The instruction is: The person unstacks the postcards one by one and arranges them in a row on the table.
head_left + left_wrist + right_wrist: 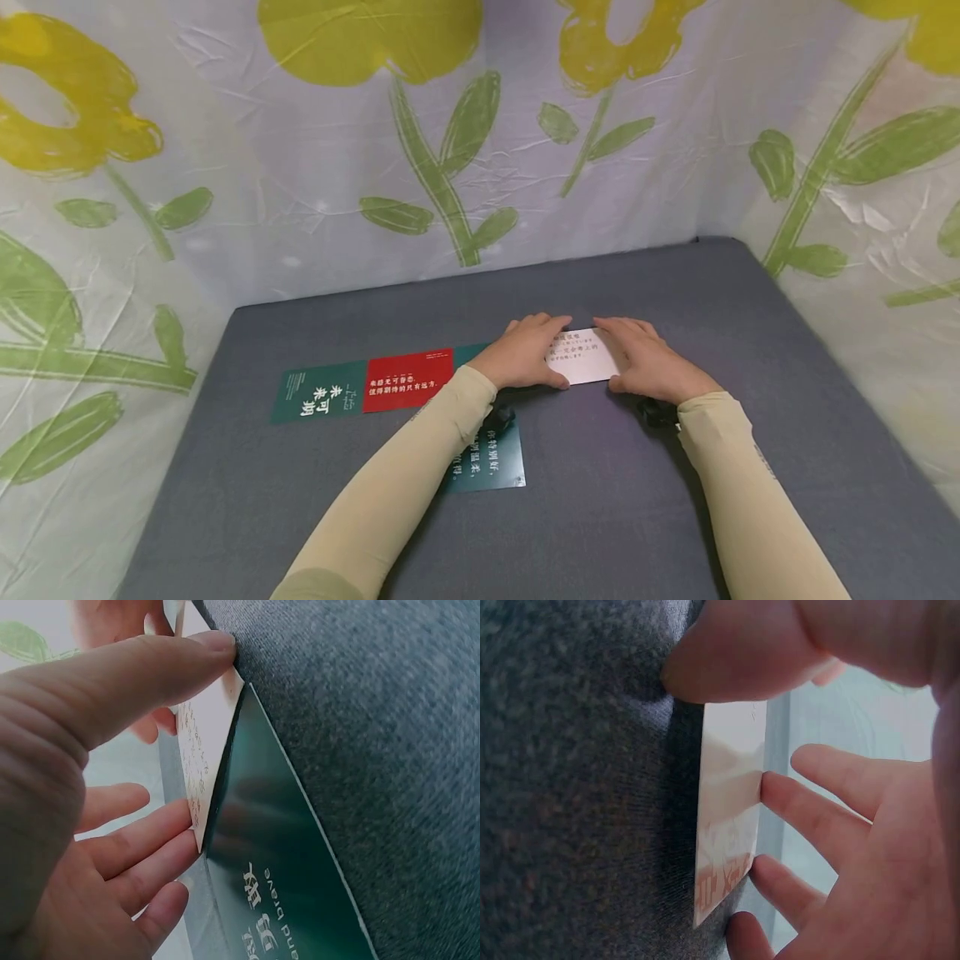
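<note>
A white card [581, 367] with printed lettering lies between my two hands, just above or on the grey tabletop. My left hand [522, 353] holds its left end, thumb at the near edge and fingertips at the far edge. At the other end my right hand [654, 360] holds it the same way, thumb near and fingers far. In the left wrist view, a dark green card [274, 817] with white lettering sits right beside the white card's left end, a thin dark gap between them. The head view shows this green card mostly hidden behind my left hand.
Left of my hands, a red card [405, 385] and a green card [309, 385] continue a row. A teal card [501, 467] lies nearer, partly under my left forearm. Flower-printed curtains [315, 167] stand behind the grey table [600, 500].
</note>
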`<state>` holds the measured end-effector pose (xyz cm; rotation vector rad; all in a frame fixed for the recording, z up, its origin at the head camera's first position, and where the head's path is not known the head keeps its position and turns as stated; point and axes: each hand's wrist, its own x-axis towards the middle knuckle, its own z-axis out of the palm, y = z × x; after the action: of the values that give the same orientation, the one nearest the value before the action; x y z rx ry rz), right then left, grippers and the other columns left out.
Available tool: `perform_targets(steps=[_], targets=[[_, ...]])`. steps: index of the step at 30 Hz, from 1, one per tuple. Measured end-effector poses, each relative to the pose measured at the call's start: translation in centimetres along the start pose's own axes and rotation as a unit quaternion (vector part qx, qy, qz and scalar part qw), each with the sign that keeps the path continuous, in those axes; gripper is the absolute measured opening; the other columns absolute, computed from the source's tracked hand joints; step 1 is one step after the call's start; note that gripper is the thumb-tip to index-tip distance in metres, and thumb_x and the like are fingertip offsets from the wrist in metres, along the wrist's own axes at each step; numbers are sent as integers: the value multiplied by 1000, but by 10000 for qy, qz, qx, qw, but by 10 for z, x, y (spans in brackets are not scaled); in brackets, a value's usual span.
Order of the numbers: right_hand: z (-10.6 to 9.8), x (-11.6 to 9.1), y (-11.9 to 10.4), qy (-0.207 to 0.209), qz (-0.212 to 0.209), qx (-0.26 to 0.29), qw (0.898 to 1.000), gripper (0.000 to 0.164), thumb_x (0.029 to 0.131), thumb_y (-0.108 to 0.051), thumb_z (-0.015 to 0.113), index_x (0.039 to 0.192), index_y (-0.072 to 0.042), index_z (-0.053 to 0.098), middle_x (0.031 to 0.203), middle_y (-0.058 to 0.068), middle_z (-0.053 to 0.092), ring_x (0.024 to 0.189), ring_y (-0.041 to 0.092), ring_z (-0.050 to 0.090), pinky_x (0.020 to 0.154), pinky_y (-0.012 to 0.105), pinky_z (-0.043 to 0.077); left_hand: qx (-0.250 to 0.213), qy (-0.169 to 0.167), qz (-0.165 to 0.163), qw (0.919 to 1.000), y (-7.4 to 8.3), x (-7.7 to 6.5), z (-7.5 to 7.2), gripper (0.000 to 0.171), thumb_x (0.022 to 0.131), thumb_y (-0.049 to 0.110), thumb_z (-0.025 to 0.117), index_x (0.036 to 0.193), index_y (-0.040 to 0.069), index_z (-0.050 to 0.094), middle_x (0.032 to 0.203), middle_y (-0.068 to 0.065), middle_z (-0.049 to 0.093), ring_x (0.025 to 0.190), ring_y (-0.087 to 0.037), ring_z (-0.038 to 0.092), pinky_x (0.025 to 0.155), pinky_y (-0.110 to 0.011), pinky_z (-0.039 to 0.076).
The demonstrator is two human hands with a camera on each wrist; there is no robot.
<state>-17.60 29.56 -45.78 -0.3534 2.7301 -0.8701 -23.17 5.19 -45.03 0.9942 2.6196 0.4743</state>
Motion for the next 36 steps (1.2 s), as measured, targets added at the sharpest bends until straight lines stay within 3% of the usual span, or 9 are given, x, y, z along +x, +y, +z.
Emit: perform_targets(steps=[17, 36], targets=[[-1, 0, 0, -80, 117, -16, 9999, 97, 84, -10, 78, 170, -13, 33, 175, 20, 30, 161, 49, 20, 119, 78, 30, 47, -43, -3, 10000, -2, -2, 1, 100, 90, 50, 85, 169, 13, 36, 162, -9, 51, 150, -27, 48, 125, -51, 35], [1, 3, 4, -9, 77, -121, 9999, 90, 89, -14, 76, 169, -9, 34, 174, 21, 32, 161, 50, 22, 122, 76, 28, 91, -54, -84, 9999, 4, -4, -2, 94, 92, 47, 83, 168, 14, 38, 165, -7, 50, 153, -28, 46, 124, -52, 33]])
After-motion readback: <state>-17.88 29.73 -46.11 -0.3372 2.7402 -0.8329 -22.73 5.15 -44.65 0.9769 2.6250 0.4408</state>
